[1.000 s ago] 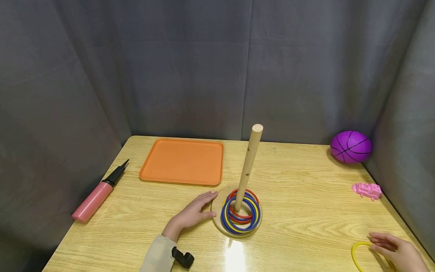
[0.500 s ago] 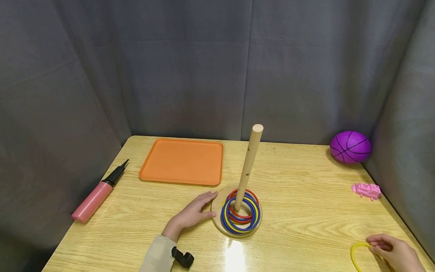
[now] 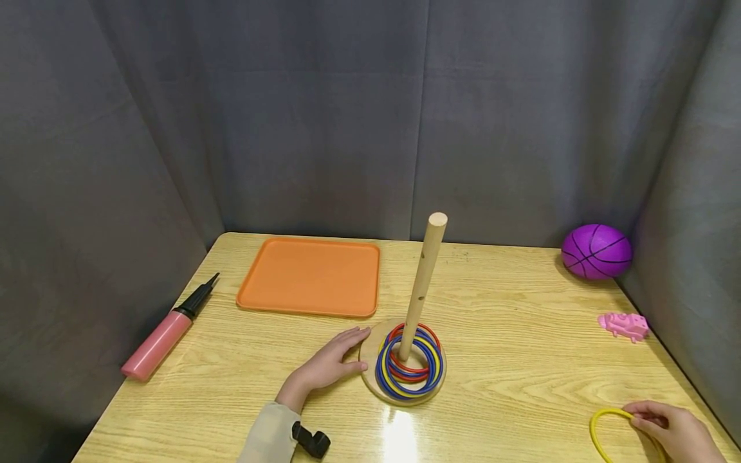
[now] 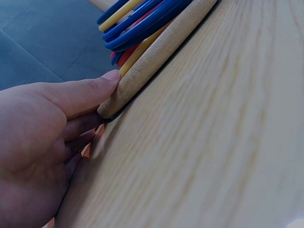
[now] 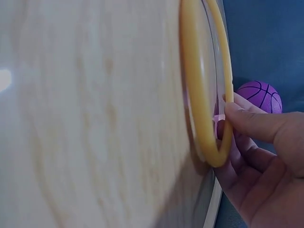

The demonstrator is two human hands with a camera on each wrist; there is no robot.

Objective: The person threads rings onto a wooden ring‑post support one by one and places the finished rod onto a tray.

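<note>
The yellow ring point(image 3: 608, 429) lies at the near right corner of the table point(image 3: 521, 360), at about 4 o'clock from the peg stand point(image 3: 403, 360) and well apart from it. It appears to be a thin plastic hoop: probably very light, fairly stiff, smooth and somewhat slippery, and unlikely to break. The rim is the only place to take hold of it, and a pinch across the thin band should suffice; the side nearest the table edge is the one within reach.

The right hand point(image 3: 674, 431) holds the ring there. In the right wrist view its thumb and fingers point(image 5: 251, 124) pinch the far part of the ring point(image 5: 204, 95), which stands tilted, one side raised off the wood. The forearm enters from the 5 o'clock corner, with the fingers curled toward 9 o'clock.

The left hand point(image 3: 327, 363) rests flat on the table at 9 o'clock of the peg stand, fingers nearly straight. The left wrist view shows the thumb tip point(image 4: 95, 90) pressing the edge of the wooden base point(image 4: 156, 57), steadying it without gripping. Red, yellow and blue rings point(image 3: 410, 363) lie stacked around the upright peg point(image 3: 422, 283).
</note>
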